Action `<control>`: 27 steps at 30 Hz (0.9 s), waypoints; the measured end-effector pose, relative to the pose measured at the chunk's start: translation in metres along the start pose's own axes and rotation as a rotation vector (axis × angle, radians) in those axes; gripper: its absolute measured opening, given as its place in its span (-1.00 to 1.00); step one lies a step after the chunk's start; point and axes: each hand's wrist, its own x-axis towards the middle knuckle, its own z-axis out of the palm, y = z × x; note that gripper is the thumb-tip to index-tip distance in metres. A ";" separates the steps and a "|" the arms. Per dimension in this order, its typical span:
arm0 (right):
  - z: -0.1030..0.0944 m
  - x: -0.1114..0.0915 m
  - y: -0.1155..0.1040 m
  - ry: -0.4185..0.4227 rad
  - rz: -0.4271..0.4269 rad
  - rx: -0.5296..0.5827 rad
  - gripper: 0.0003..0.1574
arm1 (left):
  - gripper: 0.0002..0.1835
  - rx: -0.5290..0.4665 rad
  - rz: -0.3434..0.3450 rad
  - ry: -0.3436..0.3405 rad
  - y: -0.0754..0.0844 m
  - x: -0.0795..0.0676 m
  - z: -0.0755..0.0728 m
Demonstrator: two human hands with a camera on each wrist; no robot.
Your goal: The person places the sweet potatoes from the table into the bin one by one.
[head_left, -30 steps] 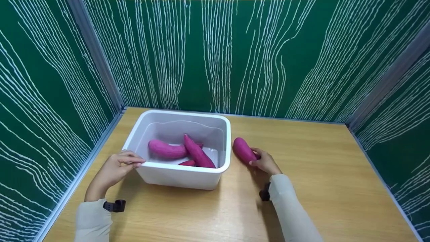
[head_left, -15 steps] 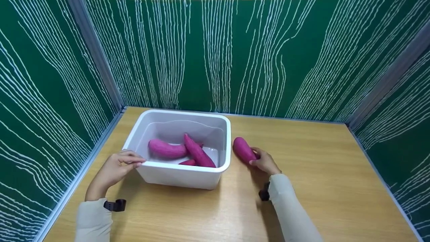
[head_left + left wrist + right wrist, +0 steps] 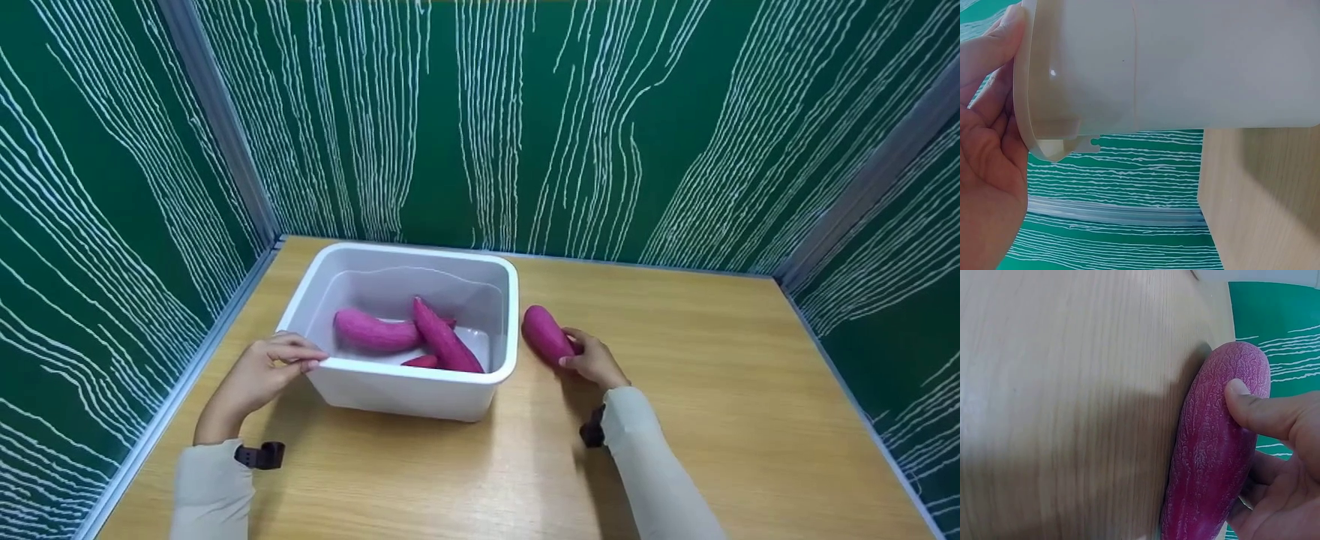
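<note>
Green walls (image 3: 570, 150) streaked with white lines enclose a wooden table (image 3: 750, 412). The left hand (image 3: 259, 379) pinches the near-left rim of a white bin (image 3: 405, 397). Just right of it, the right hand (image 3: 598, 363) grips a pink vegetable (image 3: 546, 334) on the table. Inside the bin lie a plump vegetable (image 3: 379, 334) and a slender vegetable (image 3: 446, 337) (a red one (image 3: 421, 361) shows only partly).

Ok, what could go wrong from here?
The pink vegetable outside the white bin may swing or slip if lifted, since its far end sticks out beyond the right grip. That end lies close beside the bin, so it could knock it. The left grip holds the bin only at its near-left corner; a tug there might tilt it.
</note>
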 end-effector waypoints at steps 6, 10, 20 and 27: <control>0.000 0.000 0.001 -0.002 0.001 -0.013 -0.25 | -0.83 -0.010 -0.004 -0.007 -0.001 0.000 0.001; 0.001 -0.001 0.000 0.004 0.003 -0.010 -0.25 | -0.83 -0.015 -0.009 -0.013 -0.002 0.000 0.002; -0.002 -0.003 -0.003 0.022 -0.017 -0.010 -0.24 | -0.83 -0.004 0.002 -0.005 -0.001 0.001 0.000; -0.007 -0.003 -0.009 0.014 0.016 0.013 -0.23 | -0.82 -0.014 0.027 0.014 -0.003 0.001 0.000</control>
